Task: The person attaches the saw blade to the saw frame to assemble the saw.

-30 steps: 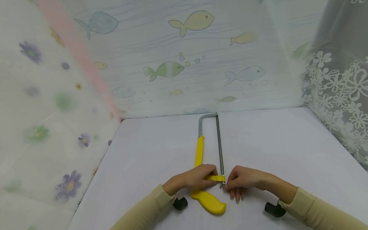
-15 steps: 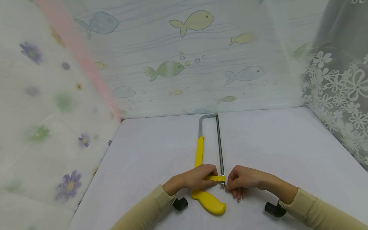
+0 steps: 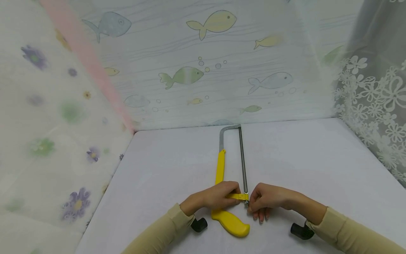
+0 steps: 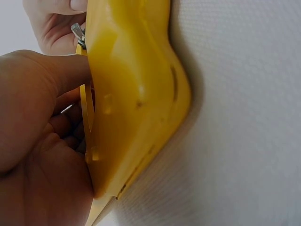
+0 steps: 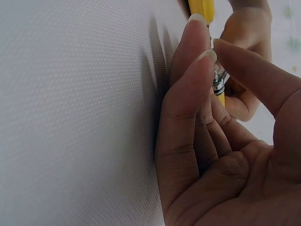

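Note:
A hacksaw (image 3: 233, 224) with a yellow handle and grey bow lies flat on the white table, its blade (image 3: 243, 162) on the right side. My left hand (image 3: 219, 195) grips the yellow frame just above the handle, thumb and fingers around the short yellow arm that holds the blade's near end. At that end sits a metal wing nut (image 4: 77, 31). My right hand (image 3: 266, 198) has its thumb and index fingertips at the wing nut, pinching it, while its other fingers hang curled near the table. In the right wrist view, the fingers partly hide the nut.
White cloth covers the table (image 3: 165, 158). A fish-print curtain (image 3: 152, 46) stands along its back edge, a flower-print one (image 3: 50, 134) at the left, and lace (image 3: 380, 98) at the right. Black wrist camera mounts (image 3: 199, 225) hang below both sleeves.
My right fingertips were slightly apart from the wing nut half a second ago and are now back against it. The wing nut's wings have turned. The left hand and hacksaw stay in place.

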Action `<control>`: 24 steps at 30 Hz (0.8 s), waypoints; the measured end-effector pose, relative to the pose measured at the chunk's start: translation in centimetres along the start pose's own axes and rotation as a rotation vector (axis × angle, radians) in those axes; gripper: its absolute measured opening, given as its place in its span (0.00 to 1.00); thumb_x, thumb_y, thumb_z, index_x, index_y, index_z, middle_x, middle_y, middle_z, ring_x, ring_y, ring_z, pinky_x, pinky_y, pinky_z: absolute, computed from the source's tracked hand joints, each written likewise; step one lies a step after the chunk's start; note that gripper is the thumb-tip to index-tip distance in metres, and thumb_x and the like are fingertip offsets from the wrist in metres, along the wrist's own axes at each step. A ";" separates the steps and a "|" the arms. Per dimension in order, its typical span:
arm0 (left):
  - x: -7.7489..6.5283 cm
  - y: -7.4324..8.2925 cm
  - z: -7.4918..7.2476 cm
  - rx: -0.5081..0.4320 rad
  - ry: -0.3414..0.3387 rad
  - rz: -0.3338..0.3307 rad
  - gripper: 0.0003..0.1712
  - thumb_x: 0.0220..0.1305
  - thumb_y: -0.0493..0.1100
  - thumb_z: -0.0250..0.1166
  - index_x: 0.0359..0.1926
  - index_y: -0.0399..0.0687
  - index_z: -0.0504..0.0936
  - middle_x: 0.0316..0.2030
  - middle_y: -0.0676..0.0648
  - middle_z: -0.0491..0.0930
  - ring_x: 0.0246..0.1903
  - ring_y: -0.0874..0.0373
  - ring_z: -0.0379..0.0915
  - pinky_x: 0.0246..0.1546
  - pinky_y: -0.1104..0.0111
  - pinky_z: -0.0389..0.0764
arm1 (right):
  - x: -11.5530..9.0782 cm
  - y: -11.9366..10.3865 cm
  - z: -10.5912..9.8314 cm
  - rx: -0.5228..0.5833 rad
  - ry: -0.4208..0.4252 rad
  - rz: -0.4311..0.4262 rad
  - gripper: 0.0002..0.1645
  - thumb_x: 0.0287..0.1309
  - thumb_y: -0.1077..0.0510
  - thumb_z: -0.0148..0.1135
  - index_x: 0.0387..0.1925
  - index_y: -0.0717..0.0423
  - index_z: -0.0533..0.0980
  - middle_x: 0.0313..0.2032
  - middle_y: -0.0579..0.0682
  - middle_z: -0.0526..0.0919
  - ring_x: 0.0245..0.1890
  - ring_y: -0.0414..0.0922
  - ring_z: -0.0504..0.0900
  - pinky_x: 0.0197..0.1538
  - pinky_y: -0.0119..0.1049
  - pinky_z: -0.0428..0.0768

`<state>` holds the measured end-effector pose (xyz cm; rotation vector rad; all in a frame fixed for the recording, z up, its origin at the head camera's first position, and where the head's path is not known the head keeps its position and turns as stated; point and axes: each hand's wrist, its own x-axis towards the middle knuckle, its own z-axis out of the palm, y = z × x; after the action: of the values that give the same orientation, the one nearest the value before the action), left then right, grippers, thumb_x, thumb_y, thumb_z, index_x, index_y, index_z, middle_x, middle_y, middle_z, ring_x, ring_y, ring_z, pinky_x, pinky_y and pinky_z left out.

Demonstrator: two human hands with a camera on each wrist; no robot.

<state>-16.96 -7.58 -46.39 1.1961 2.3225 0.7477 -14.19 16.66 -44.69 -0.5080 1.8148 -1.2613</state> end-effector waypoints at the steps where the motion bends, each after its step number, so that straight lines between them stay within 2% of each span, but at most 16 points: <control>1: 0.0 0.0 0.0 -0.002 -0.001 0.000 0.05 0.74 0.43 0.64 0.45 0.49 0.76 0.38 0.58 0.75 0.37 0.68 0.69 0.43 0.78 0.73 | 0.0 0.0 0.0 0.001 -0.002 0.001 0.13 0.62 0.59 0.69 0.31 0.68 0.83 0.23 0.54 0.85 0.20 0.40 0.83 0.23 0.27 0.77; 15: 0.0 -0.1 -0.2 0.006 -0.009 0.010 0.05 0.74 0.42 0.63 0.45 0.49 0.75 0.38 0.58 0.75 0.38 0.67 0.68 0.44 0.78 0.73 | 0.4 0.0 0.2 -0.017 0.029 0.019 0.22 0.65 0.50 0.69 0.27 0.66 0.84 0.24 0.56 0.86 0.18 0.40 0.82 0.21 0.28 0.76; 24: -0.1 0.2 -0.4 0.004 -0.019 -0.010 0.05 0.74 0.42 0.63 0.46 0.48 0.75 0.39 0.57 0.75 0.39 0.66 0.68 0.45 0.78 0.72 | 0.5 -0.2 0.2 -0.014 0.033 0.025 0.23 0.67 0.48 0.67 0.28 0.66 0.84 0.23 0.55 0.86 0.17 0.40 0.82 0.21 0.28 0.76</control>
<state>-17.08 -7.68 -45.94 1.1874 2.3142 0.7255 -14.30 16.09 -44.72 -0.4731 1.8529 -1.2478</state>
